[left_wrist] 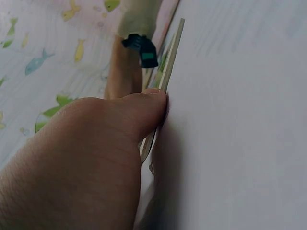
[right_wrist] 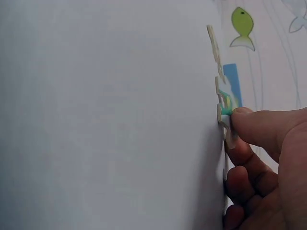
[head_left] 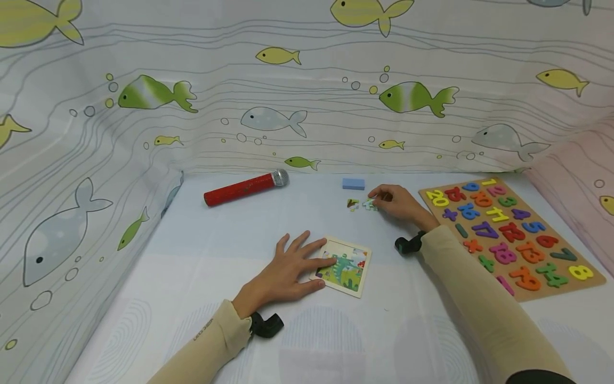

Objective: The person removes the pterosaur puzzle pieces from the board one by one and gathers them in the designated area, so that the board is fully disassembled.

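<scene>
A small square jigsaw puzzle (head_left: 342, 269) in a pale wooden frame, with a green dinosaur picture, lies on the white table. My left hand (head_left: 283, 269) is spread over its left side, fingers straight and one fingertip on the picture. In the left wrist view the thumb (left_wrist: 148, 108) rests at the frame's edge. Farther back, my right hand (head_left: 400, 204) pinches a light jigsaw piece (right_wrist: 225, 108) with green marks between thumb and curled fingers, close over the table. Another jigsaw piece (head_left: 352, 205), brown and white, lies just left of it.
A blue block (head_left: 353, 184) sits behind the loose pieces. To the left lies a red microphone (head_left: 244, 188) with a silver head. On the right, a wooden number board (head_left: 587, 285) with colourful numerals lies under and beside the right forearm. A fish-patterned cloth wall (head_left: 216, 149) encloses the table.
</scene>
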A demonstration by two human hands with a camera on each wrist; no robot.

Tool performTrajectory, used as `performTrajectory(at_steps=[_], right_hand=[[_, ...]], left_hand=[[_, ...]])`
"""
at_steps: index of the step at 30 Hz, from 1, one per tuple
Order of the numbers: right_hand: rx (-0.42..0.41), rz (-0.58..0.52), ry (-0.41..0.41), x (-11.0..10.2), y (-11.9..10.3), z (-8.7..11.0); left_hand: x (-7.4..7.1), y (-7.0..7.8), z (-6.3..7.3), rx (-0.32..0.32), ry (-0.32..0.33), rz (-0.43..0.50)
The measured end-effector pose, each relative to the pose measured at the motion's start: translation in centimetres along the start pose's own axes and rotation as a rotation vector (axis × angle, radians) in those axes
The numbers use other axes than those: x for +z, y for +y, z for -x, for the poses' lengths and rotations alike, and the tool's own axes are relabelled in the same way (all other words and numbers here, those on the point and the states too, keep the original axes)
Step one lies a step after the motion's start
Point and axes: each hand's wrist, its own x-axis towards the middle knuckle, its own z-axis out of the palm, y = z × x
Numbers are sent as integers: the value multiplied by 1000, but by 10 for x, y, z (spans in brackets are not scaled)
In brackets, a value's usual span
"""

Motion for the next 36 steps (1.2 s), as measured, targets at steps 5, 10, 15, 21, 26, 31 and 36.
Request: performTrajectory(at_steps=[5, 10, 15, 21, 26, 31, 36], right_hand=[[-18, 7, -1, -1, 1, 3], [-29, 12, -14, -2, 4, 6], [-28, 80, -10, -2, 6, 9], [-28, 113, 10, -1, 8, 7], [-23, 110, 24, 1, 8, 5], [-7, 94, 24, 2, 8, 5], [3, 79, 31, 2, 10, 5]], left_hand=[[0, 0, 0, 9, 7, -4], [1, 0, 0, 19, 20, 5], [1, 0, 0, 13, 11, 2], [0, -1, -1, 9, 5, 6], [0, -1, 0, 20, 15, 5], [0, -1, 0, 13, 6, 6], [0, -1, -1, 17, 9, 6]])
